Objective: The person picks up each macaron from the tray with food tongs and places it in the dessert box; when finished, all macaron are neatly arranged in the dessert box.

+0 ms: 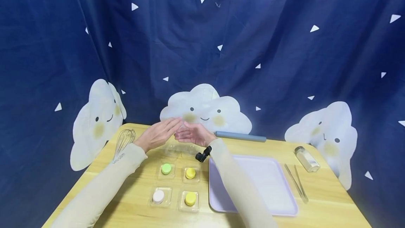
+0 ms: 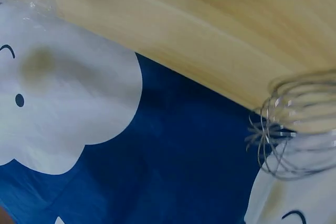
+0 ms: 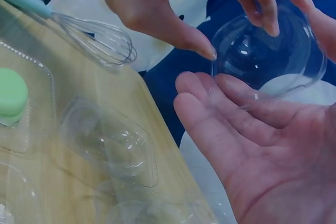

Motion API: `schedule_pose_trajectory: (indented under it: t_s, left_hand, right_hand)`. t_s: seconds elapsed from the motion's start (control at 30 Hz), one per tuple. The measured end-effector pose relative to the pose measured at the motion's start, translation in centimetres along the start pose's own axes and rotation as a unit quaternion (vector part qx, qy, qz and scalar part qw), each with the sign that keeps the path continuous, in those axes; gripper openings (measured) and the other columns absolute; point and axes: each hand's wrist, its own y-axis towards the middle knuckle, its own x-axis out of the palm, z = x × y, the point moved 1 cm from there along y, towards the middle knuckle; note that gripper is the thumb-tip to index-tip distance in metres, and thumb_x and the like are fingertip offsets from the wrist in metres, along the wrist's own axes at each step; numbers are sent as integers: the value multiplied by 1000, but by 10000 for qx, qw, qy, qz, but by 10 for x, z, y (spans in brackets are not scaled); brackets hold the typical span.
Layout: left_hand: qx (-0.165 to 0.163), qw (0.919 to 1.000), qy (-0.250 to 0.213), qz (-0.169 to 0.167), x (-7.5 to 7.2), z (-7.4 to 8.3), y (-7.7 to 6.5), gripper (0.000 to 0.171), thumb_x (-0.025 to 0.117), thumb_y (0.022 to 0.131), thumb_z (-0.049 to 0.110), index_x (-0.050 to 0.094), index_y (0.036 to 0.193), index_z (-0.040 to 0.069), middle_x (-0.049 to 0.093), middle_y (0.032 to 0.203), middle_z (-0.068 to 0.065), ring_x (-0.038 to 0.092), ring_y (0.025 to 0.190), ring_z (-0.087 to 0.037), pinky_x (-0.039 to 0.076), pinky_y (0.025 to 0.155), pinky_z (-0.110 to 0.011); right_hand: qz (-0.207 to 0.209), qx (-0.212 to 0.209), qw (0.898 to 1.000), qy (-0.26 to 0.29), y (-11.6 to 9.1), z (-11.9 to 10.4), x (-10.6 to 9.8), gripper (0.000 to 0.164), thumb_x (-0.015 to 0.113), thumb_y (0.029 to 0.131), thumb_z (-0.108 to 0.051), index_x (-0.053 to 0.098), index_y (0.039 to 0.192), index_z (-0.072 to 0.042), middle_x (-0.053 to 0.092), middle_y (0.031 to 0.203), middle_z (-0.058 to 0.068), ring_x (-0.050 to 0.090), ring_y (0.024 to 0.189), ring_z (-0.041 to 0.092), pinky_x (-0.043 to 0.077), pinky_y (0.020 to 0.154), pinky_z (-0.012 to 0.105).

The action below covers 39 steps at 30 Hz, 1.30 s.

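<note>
A clear plastic dome lid (image 3: 252,51) is held between both hands above the far part of the table. My left hand (image 1: 159,133) reaches in from the left, its thumb (image 3: 194,40) and curved fingers at the lid's rim. From the other side my right hand (image 1: 197,134) supports it, palm up, fingers beneath the lid and thumb over it. Nearer me, a green macaron (image 1: 166,168), a yellow macaron (image 1: 190,173), a second yellow macaron (image 1: 190,198) and a pale macaron (image 1: 158,196) each sit on a square clear plastic base. In the left wrist view the hand's grip is hidden.
More clear lids (image 3: 107,140) lie beyond the macarons. A whisk (image 1: 123,141) lies at left, a blue-grey rod (image 1: 240,136) along the back edge. Right of the macarons are a lilac tray (image 1: 269,185), metal tweezers (image 1: 297,184) and a dark-capped jar (image 1: 307,159).
</note>
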Motion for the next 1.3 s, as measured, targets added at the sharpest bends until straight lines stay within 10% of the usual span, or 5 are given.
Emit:
schedule_pose_trajectory:
  t_s: [0.23,0.47,0.6,0.83,1.3]
  left_hand:
    - [-1715,9679,-1830,-135,-1,-3,5,68,69,84,10,47,148,0,54,149,-17,54,136,-32,47,114,-45]
    - [-4174,7731,-4595,-1303,-14,-9,2,92,86,77,31,40,154,10,46,157,-15,45,142,-39,40,117,-57]
    - [-4198,7055,-5511,-1496,-23,-6,-2,89,86,78,31,42,152,7,47,156,-18,45,142,-43,37,119,-59]
    - [-3757,7109,-5700,-1691,-39,6,-6,79,85,77,30,52,146,8,57,148,-16,49,139,-42,39,117,-61]
    - [-3691,7239,-5449,-2068,-55,30,-32,77,88,76,32,56,142,8,63,141,-15,55,134,-42,43,114,-60]
  right_hand:
    - [1356,-549,9819,-1207,1,-2,5,55,51,104,-34,52,135,11,68,122,22,67,115,36,53,110,42]
    - [2593,-1634,8408,-4461,-10,6,21,59,72,91,-43,62,133,-3,71,125,15,69,114,29,57,100,38]
    - [2386,-2073,7798,-5403,-21,16,31,69,77,87,-48,58,138,-7,69,129,10,67,118,25,56,103,38]
    - [1979,-2375,7193,-6221,-38,24,45,73,76,85,-52,55,143,-12,63,141,5,60,130,21,52,110,36]
    - [1259,-1936,7221,-6521,-53,41,58,74,76,86,-49,51,146,-13,59,146,6,59,133,23,50,113,39]
